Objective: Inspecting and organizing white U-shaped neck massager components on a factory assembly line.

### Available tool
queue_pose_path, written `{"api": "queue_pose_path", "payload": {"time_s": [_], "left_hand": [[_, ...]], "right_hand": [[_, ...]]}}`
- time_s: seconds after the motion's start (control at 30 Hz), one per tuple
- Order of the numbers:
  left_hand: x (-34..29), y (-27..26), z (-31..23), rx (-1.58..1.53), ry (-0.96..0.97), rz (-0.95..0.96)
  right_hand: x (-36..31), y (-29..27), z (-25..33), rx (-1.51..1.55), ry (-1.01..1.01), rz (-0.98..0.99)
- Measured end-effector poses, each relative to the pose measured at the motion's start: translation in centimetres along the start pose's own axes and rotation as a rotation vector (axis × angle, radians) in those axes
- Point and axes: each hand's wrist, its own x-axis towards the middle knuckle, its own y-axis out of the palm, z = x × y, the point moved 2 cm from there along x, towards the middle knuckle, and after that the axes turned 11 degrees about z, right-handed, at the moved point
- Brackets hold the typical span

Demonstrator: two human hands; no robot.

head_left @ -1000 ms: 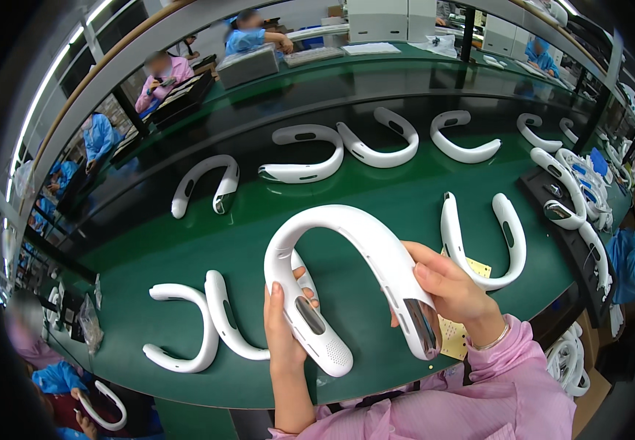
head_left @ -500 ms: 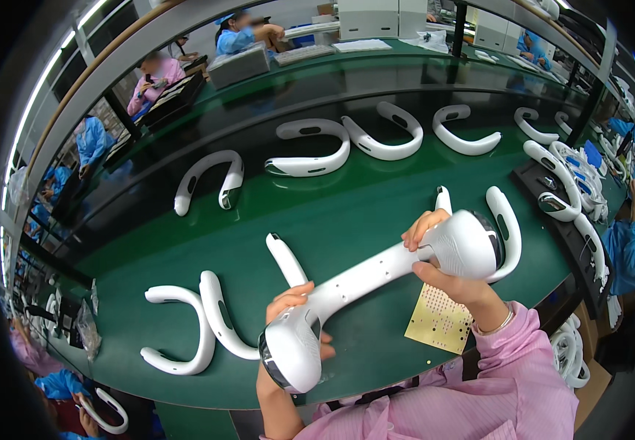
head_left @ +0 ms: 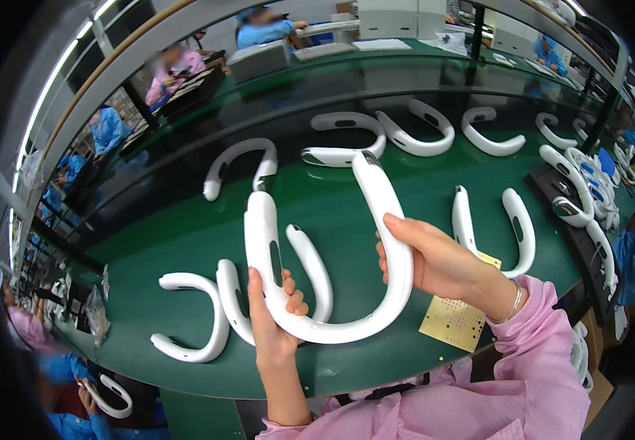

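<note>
A glossy white U-shaped neck fan [head_left: 341, 332] is held up above the green table, its curve toward me and its two ends pointing away. My left hand [head_left: 277, 330] wraps the lower part of its left arm, thumb on the outside and fingers on the inner side. On the right arm, my right hand [head_left: 442, 257] grips with the thumb on top and fingers through the inside. Another white neck fan [head_left: 317, 268] lies partly hidden behind the held one. To its left rests a C-shaped one [head_left: 222, 326], and one more [head_left: 526, 238] lies beyond my right hand.
A yellow perforated card [head_left: 453, 330] lies under my right forearm. Several neck fans [head_left: 416, 147] stand in a row along the far side. At the right is a black tray [head_left: 545, 194] with more white parts. Other people in blue and pink work around other benches.
The neck fan has been turned over from edge-on, with its ends toward me, to a full U with its ends pointing away. Both hands have shifted their hold. The view has moved slightly.
</note>
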Motion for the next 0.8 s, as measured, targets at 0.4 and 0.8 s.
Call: {"api": "queue_pose_path", "payload": {"time_s": [0.4,0.8], "left_hand": [[2.2,-7.0,-3.6,0.494,0.603,-0.268],[-1.3,-10.7,-7.3,-0.186,0.798,-0.133]], "right_hand": [[25.4,5.6,-4.6,0.358,-0.181,0.012],[16.5,8.1,-5.6,-0.156,-0.041,0.534]]}}
